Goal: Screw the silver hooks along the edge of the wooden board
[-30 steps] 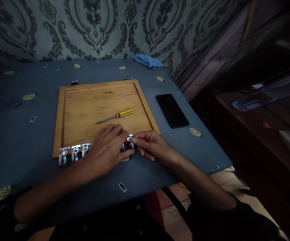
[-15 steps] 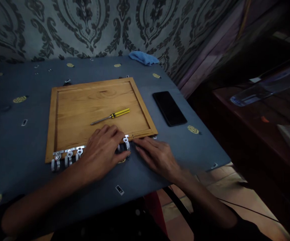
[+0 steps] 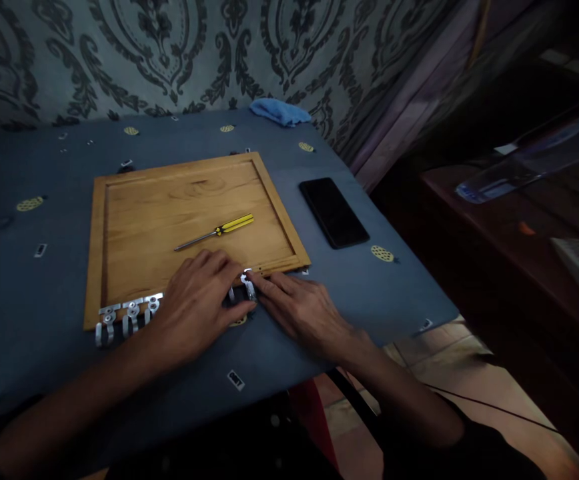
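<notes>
A wooden panel (image 3: 197,193) with a raised rim lies flat on the table. Along its near rim runs a row of silver metal hooks (image 3: 132,317), their curved ends sticking out past the edge. My left hand (image 3: 194,300) arches over the middle of this row and hides part of it, thumb and forefinger closed about the rightmost metal hook (image 3: 248,287). From the right, my right hand (image 3: 302,303) has its forefinger against the top of that same hook; its thumb is hidden. A screwdriver (image 3: 217,231) with a yellow and black handle rests on the panel.
A black phone (image 3: 333,212) lies right of the panel on the blue patterned tablecloth (image 3: 34,280). A blue cloth (image 3: 280,112) sits at the back by the wall. Tiny pieces (image 3: 90,142) lie at the far left. A clear plastic bottle (image 3: 499,180) is on a dark surface at right.
My right forefinger has moved left from beside the rightmost hook onto its top. My left hand keeps its place on the hook. The whole view has shifted slightly.
</notes>
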